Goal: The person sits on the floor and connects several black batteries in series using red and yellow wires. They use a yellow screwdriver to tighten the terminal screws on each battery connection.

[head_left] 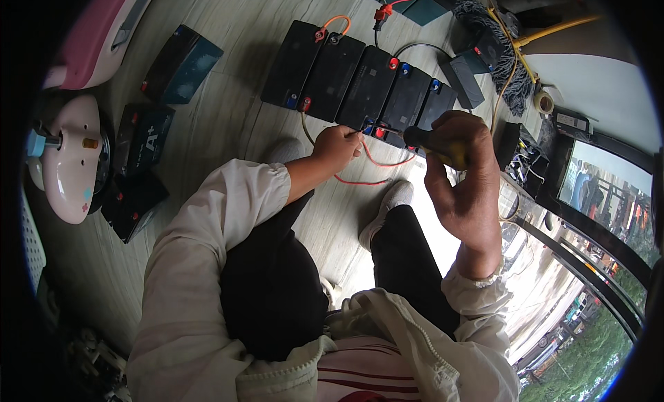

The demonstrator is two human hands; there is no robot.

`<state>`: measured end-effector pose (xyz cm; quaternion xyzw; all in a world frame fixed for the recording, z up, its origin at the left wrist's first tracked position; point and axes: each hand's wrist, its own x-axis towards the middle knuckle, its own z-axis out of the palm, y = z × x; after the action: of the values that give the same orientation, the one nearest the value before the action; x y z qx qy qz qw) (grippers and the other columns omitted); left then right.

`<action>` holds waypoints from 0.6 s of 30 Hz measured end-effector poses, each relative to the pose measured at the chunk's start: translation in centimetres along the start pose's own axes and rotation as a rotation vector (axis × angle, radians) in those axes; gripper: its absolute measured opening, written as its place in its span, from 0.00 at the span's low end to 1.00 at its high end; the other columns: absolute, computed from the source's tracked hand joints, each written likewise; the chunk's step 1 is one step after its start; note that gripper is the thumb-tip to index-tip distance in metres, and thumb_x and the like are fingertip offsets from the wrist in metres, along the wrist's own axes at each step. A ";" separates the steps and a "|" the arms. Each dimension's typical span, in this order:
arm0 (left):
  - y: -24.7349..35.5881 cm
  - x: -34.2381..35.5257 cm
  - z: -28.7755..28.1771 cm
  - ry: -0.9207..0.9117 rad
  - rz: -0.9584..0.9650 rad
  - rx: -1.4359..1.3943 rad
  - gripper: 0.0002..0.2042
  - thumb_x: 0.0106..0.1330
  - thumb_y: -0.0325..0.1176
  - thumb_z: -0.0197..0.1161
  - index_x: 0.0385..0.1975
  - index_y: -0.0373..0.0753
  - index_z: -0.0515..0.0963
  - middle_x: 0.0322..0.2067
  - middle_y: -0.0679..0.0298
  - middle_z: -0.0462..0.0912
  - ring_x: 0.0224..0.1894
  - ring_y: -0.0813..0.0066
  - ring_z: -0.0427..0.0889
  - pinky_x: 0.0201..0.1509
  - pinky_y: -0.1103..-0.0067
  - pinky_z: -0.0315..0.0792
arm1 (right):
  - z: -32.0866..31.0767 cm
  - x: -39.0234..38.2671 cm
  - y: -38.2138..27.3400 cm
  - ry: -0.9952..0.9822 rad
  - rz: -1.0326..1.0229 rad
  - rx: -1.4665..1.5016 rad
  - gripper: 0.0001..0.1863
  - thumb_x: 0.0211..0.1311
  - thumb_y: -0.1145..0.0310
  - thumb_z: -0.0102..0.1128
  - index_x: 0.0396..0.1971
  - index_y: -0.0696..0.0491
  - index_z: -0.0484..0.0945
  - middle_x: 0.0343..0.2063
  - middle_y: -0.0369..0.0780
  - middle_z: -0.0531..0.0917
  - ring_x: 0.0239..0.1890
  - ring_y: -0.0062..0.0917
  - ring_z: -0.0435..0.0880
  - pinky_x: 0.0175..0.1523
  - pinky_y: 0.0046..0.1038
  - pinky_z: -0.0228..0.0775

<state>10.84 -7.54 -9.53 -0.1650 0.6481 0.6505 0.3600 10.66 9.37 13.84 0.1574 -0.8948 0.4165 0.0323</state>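
Several black batteries (pixel 356 84) stand side by side in a slanting row on the floor, with red and blue terminals at their ends. My right hand (pixel 467 174) is closed round the dark and yellow handle of a screwdriver (pixel 449 147). Its thin shaft points left at a battery terminal (pixel 369 127) on the near side of the row. Beside that terminal, my left hand (pixel 339 149) pinches a red wire (pixel 384 162), whose end is hidden at my fingertips. An orange wire (pixel 337 19) loops between terminals at the far end of the first two batteries.
More batteries (pixel 183 64) lie at the left, near a pink and white ride-on toy (pixel 72 160). A red plug connector (pixel 382 14) and cables run beyond the row. At the right are a grey mop (pixel 512 84), a tape roll (pixel 543 102) and a glass door (pixel 602 187).
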 end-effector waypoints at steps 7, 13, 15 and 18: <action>0.5 -0.6 -0.8 -0.051 -0.023 -0.053 0.15 0.75 0.38 0.60 0.46 0.31 0.80 0.35 0.64 0.84 0.34 0.78 0.83 0.39 0.80 0.79 | -0.3 1.1 -2.1 -0.068 0.057 -0.163 0.14 0.55 0.76 0.71 0.40 0.54 0.77 0.37 0.42 0.78 0.37 0.38 0.84 0.40 0.35 0.77; 2.5 -2.9 -2.9 -0.097 -0.097 0.125 0.13 0.73 0.39 0.61 0.48 0.36 0.81 0.40 0.65 0.84 0.36 0.77 0.84 0.41 0.79 0.79 | -0.3 2.0 -2.3 -0.034 0.066 -0.433 0.17 0.60 0.64 0.69 0.44 0.55 0.74 0.36 0.45 0.79 0.36 0.45 0.84 0.37 0.42 0.77; 4.5 -4.6 -4.7 -0.055 -0.028 0.052 0.12 0.73 0.38 0.61 0.48 0.38 0.80 0.41 0.65 0.85 0.37 0.77 0.84 0.42 0.79 0.78 | -0.4 2.1 -3.4 -0.078 0.098 -0.405 0.18 0.61 0.68 0.63 0.48 0.56 0.70 0.38 0.47 0.79 0.38 0.48 0.84 0.39 0.44 0.78; 10.6 -9.7 -6.2 0.038 0.235 -0.123 0.12 0.72 0.37 0.61 0.49 0.39 0.80 0.43 0.64 0.85 0.39 0.75 0.83 0.44 0.77 0.77 | 0.0 1.9 -3.6 -0.105 0.016 -0.371 0.15 0.63 0.66 0.60 0.45 0.57 0.71 0.43 0.50 0.81 0.39 0.47 0.86 0.41 0.43 0.79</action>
<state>8.71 -14.90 4.16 -0.1218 0.6286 0.7235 0.2581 10.01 6.68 16.84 0.1633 -0.9579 0.2360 0.0107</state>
